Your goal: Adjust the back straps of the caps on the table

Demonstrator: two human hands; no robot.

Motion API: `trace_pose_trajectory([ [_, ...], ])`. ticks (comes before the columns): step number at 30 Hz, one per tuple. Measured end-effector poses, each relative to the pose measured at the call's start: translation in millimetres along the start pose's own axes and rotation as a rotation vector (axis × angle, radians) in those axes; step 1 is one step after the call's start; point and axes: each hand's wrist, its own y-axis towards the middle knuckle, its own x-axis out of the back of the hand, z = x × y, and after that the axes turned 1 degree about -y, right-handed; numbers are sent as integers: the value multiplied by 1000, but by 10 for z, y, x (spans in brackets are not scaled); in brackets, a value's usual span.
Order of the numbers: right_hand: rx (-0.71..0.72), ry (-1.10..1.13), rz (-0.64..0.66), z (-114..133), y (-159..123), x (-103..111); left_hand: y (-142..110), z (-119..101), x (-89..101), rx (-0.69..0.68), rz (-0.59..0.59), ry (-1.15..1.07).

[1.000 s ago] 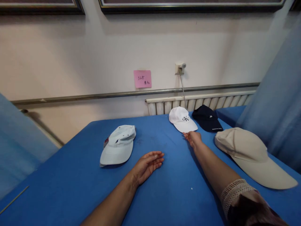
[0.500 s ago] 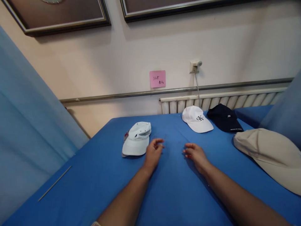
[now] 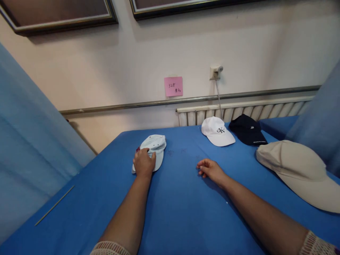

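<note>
A light blue cap point(image 3: 158, 144) lies at the left of the blue-covered table, with part of another cap showing dark red point(image 3: 137, 149) beneath its left side. My left hand point(image 3: 145, 162) rests over the brim and front of the light blue cap, thumb apart from the fingers; they hide much of the brim. Off to the right, my right hand point(image 3: 211, 170) hovers just above the cloth, its fingers loosely bent with nothing in them. Nearest to it are a white cap point(image 3: 214, 129) with black letters, a dark navy cap point(image 3: 245, 129) and a large beige cap point(image 3: 297, 164).
A thin stick point(image 3: 54, 205) lies on the blue table cover point(image 3: 106, 198) at the left. Behind the table are a white radiator point(image 3: 191, 117), a metal rail point(image 3: 143, 105), a socket with a plug point(image 3: 215, 72) and a pink note point(image 3: 173, 86). Blue curtains point(image 3: 29, 148) hang at both sides.
My left hand has moved left from beside the light blue cap onto it. My right hand has shifted slightly and its fingers are more bent. The view has turned a little right.
</note>
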Motion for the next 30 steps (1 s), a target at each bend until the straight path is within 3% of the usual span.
trace_pose_trajectory([
  [5,-4,22,19,47,0,4,96,44,-12,-57,21,20],
  [8,2,58,-15,95,-7,7,76,42,15,-236,-70,-61],
  [12,30,114,-325,147,54,128,-89,-120,136,-603,-269,-305],
  [15,75,158,-563,172,132,371,-276,-311,227,-724,-316,-425],
  [18,100,201,-721,177,189,637,-405,-441,228,-701,-200,-479],
  [21,90,201,-743,152,215,770,-409,-468,108,-617,-60,-508],
  [26,74,127,-680,100,235,688,-303,-419,-156,-446,104,-634],
  [30,107,14,-600,110,245,599,-317,-446,-174,-300,121,-657],
])
